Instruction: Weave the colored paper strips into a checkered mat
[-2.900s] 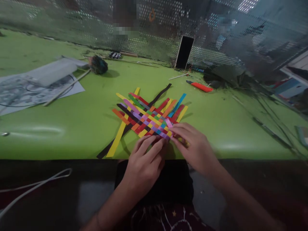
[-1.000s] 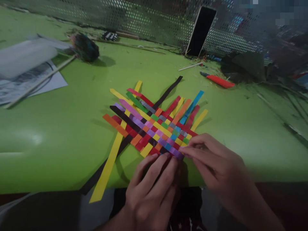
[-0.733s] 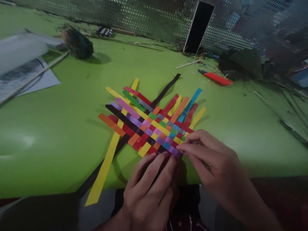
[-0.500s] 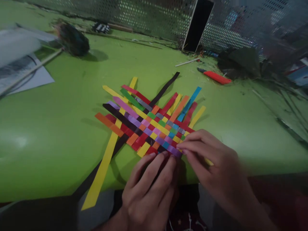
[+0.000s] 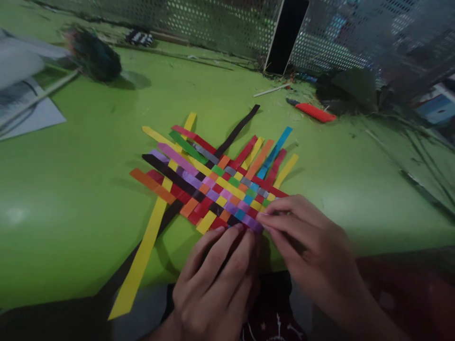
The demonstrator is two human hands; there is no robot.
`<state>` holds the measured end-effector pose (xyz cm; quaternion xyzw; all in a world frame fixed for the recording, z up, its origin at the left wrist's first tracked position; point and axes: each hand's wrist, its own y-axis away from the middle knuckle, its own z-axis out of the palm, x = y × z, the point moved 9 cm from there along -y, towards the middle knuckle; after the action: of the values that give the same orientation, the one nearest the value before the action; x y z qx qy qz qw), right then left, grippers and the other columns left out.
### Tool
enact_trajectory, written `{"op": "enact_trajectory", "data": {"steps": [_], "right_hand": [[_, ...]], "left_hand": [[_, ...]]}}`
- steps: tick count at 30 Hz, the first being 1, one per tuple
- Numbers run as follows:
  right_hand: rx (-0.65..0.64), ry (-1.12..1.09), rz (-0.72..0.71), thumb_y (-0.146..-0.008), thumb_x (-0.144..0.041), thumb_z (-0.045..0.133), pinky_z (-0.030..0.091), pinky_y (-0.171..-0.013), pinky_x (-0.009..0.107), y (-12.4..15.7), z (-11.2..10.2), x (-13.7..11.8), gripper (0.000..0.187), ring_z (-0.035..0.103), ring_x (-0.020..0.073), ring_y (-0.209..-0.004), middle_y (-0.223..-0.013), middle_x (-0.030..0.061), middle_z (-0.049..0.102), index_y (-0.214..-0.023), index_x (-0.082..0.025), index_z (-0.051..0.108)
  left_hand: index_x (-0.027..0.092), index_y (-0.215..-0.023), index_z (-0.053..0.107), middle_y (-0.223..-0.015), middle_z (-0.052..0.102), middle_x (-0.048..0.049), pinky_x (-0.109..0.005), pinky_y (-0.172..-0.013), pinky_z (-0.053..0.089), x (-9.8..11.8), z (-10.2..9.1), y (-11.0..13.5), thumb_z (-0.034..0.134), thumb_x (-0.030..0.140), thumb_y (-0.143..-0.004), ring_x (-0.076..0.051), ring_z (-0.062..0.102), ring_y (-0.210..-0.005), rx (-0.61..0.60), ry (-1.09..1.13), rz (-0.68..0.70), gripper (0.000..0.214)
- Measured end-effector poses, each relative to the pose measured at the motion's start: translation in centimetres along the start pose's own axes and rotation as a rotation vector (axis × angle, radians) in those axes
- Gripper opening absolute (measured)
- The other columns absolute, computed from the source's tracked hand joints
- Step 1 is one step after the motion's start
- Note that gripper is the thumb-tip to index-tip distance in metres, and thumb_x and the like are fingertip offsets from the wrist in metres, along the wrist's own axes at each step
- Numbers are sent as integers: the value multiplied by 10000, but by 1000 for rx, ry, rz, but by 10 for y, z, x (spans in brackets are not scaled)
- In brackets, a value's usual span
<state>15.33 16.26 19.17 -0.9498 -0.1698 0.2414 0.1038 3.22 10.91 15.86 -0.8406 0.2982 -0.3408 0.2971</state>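
A mat of woven coloured paper strips (image 5: pixel 227 189) lies near the front edge of the table, its loose ends fanning out at the back and left. My left hand (image 5: pixel 216 279) grips its near edge, fingertips on top and the thumb hidden beneath. At the right corner, my right hand (image 5: pixel 305 237) pinches the mat's edge between thumb and fingers. A long yellow strip (image 5: pixel 147 251) and a black strip (image 5: pixel 122 270) reach past the table's front edge on the left. Another black strip (image 5: pixel 238 130) sticks out at the back.
A phone-like black panel (image 5: pixel 287 38) leans on the perforated metal screen (image 5: pixel 220 28). A red-handled tool (image 5: pixel 314 112) and a thin stick (image 5: pixel 272 90) lie on the green table (image 5: pixel 88 189). At the left are a dark bundle on a stick (image 5: pixel 94 54) and printed paper (image 5: pixel 46 111).
The whole scene has shifted slightly left in view. Both hands keep their places on the mat, and its strips look the same.
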Motion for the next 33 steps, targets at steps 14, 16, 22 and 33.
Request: {"op": "enact_trajectory", "data": {"steps": [14,16,22,33], "right_hand": [[27,50,-73,-931,-77,582,595,-730,295,10,-1,-4,210,697,165,-823,-927,46,731,-955,-201,750],[43,48,-89,-931,-61,573,589,-717,301,10,-1,-8,216,681,169,-809,-902,50,723,-943,-191,745],[88,20,-145,-937,-40,568,571,-726,328,13,-2,-12,215,647,182,-804,-864,60,712,-947,-164,743],[127,35,-195,-956,-66,559,567,-739,334,13,-1,-11,226,657,188,-821,-885,66,714,-972,-185,750]], "left_hand": [[54,-1111,749,-1193,757,-84,-375,-1146,433,0,3,2,600,36,-925,-226,655,-1198,-22,3,21,239],[50,-1145,736,-1207,751,-88,-382,-1145,431,0,3,2,592,43,-932,-231,647,-1211,-22,7,21,257],[55,-1186,717,-1197,756,-67,-372,-1139,433,0,2,-1,585,21,-921,-214,655,-1185,-20,4,4,298],[69,-1211,704,-1218,747,-60,-407,-1094,484,0,2,4,616,40,-922,-226,654,-1195,-8,8,-5,304]]}}
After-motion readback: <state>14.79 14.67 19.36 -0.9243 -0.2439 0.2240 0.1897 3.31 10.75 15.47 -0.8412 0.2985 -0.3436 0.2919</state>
